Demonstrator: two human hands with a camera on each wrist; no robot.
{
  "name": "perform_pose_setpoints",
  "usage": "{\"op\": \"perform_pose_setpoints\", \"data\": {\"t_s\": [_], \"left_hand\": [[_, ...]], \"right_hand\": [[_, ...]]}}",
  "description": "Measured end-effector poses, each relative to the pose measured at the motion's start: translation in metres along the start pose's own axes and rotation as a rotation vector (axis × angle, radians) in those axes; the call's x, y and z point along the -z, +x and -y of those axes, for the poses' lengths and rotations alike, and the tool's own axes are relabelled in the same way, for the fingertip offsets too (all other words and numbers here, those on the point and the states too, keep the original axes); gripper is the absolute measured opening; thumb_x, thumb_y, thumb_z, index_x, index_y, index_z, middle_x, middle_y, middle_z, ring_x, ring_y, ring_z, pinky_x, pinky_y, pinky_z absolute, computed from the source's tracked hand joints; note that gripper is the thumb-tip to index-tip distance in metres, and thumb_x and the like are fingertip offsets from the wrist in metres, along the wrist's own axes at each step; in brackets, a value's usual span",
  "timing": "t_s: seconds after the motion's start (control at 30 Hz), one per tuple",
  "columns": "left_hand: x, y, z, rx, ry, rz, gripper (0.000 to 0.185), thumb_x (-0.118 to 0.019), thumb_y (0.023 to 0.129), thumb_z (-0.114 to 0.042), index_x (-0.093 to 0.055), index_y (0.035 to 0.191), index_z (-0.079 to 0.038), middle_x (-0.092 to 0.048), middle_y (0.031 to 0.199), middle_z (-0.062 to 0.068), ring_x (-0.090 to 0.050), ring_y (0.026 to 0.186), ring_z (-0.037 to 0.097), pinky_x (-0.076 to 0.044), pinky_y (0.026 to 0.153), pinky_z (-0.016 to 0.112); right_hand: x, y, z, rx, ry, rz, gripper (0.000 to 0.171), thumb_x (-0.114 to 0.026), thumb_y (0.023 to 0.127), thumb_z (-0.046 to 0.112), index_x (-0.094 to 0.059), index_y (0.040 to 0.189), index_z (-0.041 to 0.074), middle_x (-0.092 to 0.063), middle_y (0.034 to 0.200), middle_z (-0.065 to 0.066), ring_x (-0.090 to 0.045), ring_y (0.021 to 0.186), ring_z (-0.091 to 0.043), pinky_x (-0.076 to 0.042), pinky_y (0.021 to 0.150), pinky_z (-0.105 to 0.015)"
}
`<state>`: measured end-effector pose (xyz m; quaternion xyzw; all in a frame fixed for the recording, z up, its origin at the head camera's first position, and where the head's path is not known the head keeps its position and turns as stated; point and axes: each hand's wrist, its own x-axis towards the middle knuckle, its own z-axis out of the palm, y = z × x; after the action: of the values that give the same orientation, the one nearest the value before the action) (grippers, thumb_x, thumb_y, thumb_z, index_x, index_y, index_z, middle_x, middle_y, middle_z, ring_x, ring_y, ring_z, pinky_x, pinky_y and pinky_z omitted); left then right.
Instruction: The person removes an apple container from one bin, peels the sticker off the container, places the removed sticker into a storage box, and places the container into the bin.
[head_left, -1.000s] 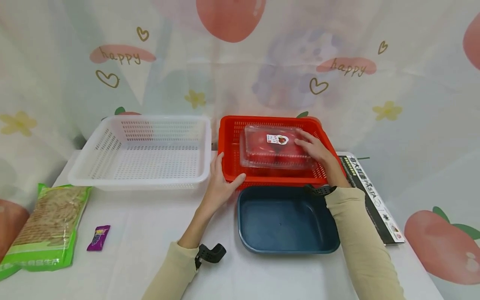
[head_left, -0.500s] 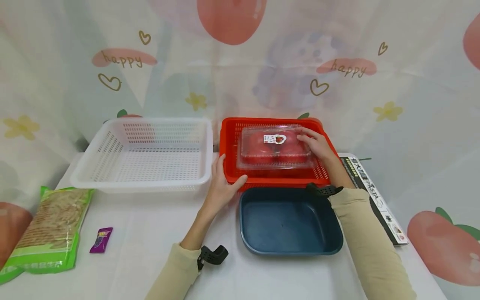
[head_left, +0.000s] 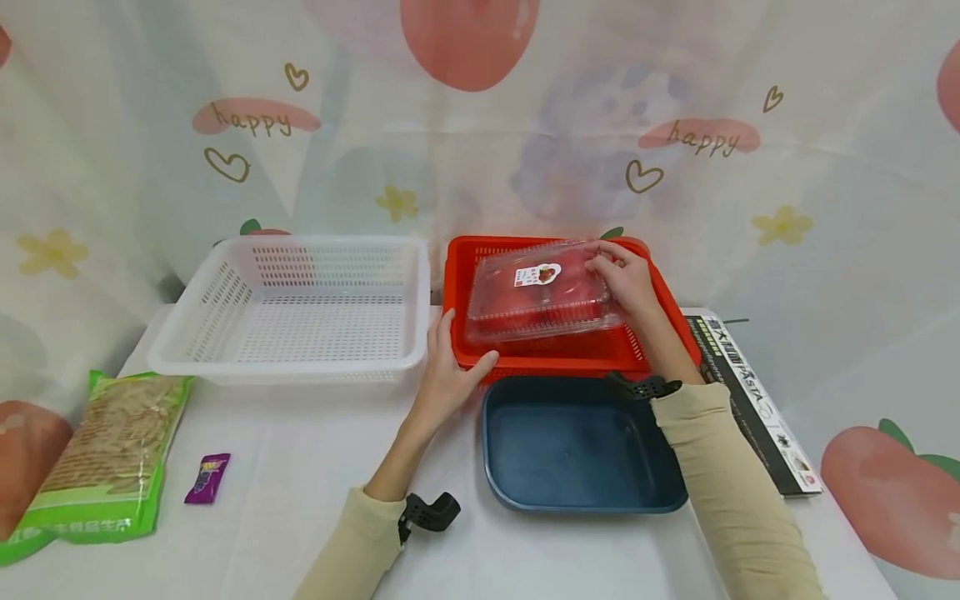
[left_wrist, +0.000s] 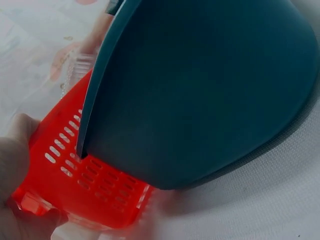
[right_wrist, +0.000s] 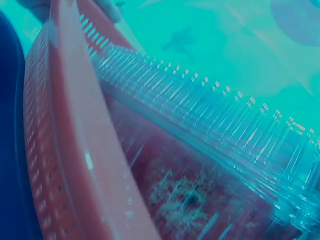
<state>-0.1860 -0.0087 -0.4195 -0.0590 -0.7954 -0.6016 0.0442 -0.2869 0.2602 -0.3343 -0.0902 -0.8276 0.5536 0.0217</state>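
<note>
Where ribbed, clear clamshell (head_left: 542, 292) tilts.

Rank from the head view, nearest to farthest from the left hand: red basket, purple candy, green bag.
From the left hand:
1. Red basket, its front corner under the fingers.
2. Purple candy, on the table off to the left.
3. Green bag, farther left, at the table's edge.

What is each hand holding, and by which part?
The right hand grips the clear fruit box at its right end, tilted. The left hand holds the red basket by its front-left corner.
</note>
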Motion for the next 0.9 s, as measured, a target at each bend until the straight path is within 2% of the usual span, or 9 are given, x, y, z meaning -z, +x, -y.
{"op": "perform_pose_setpoints", "data": {"t_s": [0.17, 0.4, 0.5, 0.57, 0.63, 0.73, 0.8, 0.9], "left_hand": [[0.0, 0.0, 0.0, 0.001, 0.0, -0.004, 0.096, -0.077, 0.078, -0.034, -0.018, 0.153, -0.022, -0.023, 0.155, -0.004, -0.037, 0.134, 0.02, -0.055, 0.092, 0.041], [-0.001, 0.0, 0.0, 0.003, -0.012, -0.001, 0.098, -0.078, 0.078, -0.035, -0.017, 0.153, -0.024, -0.022, 0.156, -0.005, -0.038, 0.134, 0.019, -0.055, 0.091, 0.04], [-0.001, 0.0, 0.001, 0.003, -0.015, 0.0, 0.098, -0.078, 0.078, -0.034, -0.017, 0.153, -0.023, -0.022, 0.156, -0.005, -0.038, 0.134, 0.019, -0.055, 0.091, 0.04], [0.0, 0.0, 0.001, -0.001, -0.015, -0.002, 0.098, -0.078, 0.078, -0.033, -0.017, 0.154, -0.022, -0.022, 0.156, -0.003, -0.039, 0.134, 0.02, -0.055, 0.092, 0.04], [0.0, 0.0, 0.001, -0.008, -0.019, -0.005, 0.098, -0.078, 0.078, -0.032, -0.017, 0.154, -0.02, -0.022, 0.156, -0.002, -0.039, 0.135, 0.023, -0.055, 0.092, 0.041], [0.0, 0.001, 0.002, -0.02, -0.016, -0.009, 0.097, -0.078, 0.078, -0.03, -0.017, 0.153, -0.019, -0.023, 0.156, 0.002, -0.039, 0.136, 0.027, -0.055, 0.092, 0.041], [0.0, 0.001, 0.002, -0.024, -0.015, -0.008, 0.097, -0.078, 0.078, -0.031, -0.018, 0.153, -0.021, -0.023, 0.156, 0.003, -0.039, 0.136, 0.028, -0.055, 0.092, 0.042], [-0.001, 0.0, 0.003, -0.027, -0.024, 0.002, 0.097, -0.078, 0.078, -0.032, -0.018, 0.153, -0.022, -0.023, 0.156, 0.004, -0.039, 0.136, 0.029, -0.055, 0.091, 0.041]], "right_hand": [[-0.002, -0.003, 0.004, -0.019, 0.007, -0.033, 0.044, -0.059, 0.093, 0.035, -0.057, 0.135, 0.023, -0.046, 0.144, -0.005, -0.048, 0.113, -0.022, -0.051, 0.098, -0.038], [-0.006, -0.009, 0.01, 0.027, 0.013, -0.064, 0.038, -0.056, 0.094, 0.029, -0.061, 0.129, 0.017, -0.049, 0.139, -0.004, -0.046, 0.114, -0.021, -0.049, 0.102, -0.041], [-0.006, -0.012, 0.014, 0.064, -0.003, -0.072, 0.036, -0.056, 0.094, 0.027, -0.061, 0.128, 0.017, -0.05, 0.137, -0.004, -0.048, 0.112, -0.02, -0.053, 0.095, -0.035], [-0.006, -0.014, 0.016, 0.094, -0.013, -0.083, 0.035, -0.056, 0.093, 0.026, -0.062, 0.127, 0.017, -0.052, 0.133, -0.004, -0.049, 0.108, -0.018, -0.054, 0.087, -0.027], [-0.007, -0.016, 0.019, 0.126, -0.029, -0.096, 0.034, -0.057, 0.093, 0.025, -0.064, 0.125, 0.016, -0.054, 0.129, -0.004, -0.051, 0.1, -0.017, -0.052, 0.076, -0.019], [-0.006, -0.02, 0.021, 0.161, -0.055, -0.114, 0.032, -0.058, 0.092, 0.025, -0.066, 0.122, 0.017, -0.055, 0.123, -0.002, -0.052, 0.089, -0.015, -0.048, 0.067, -0.014], [-0.005, -0.024, 0.022, 0.184, -0.074, -0.121, 0.032, -0.059, 0.091, 0.026, -0.067, 0.121, 0.018, -0.055, 0.122, -0.001, -0.053, 0.085, -0.014, -0.048, 0.065, -0.014], [0.0, -0.03, 0.022, 0.204, -0.069, -0.134, 0.033, -0.06, 0.091, 0.027, -0.066, 0.123, 0.02, -0.055, 0.128, -0.001, -0.053, 0.095, -0.013, -0.049, 0.069, -0.013]]}}
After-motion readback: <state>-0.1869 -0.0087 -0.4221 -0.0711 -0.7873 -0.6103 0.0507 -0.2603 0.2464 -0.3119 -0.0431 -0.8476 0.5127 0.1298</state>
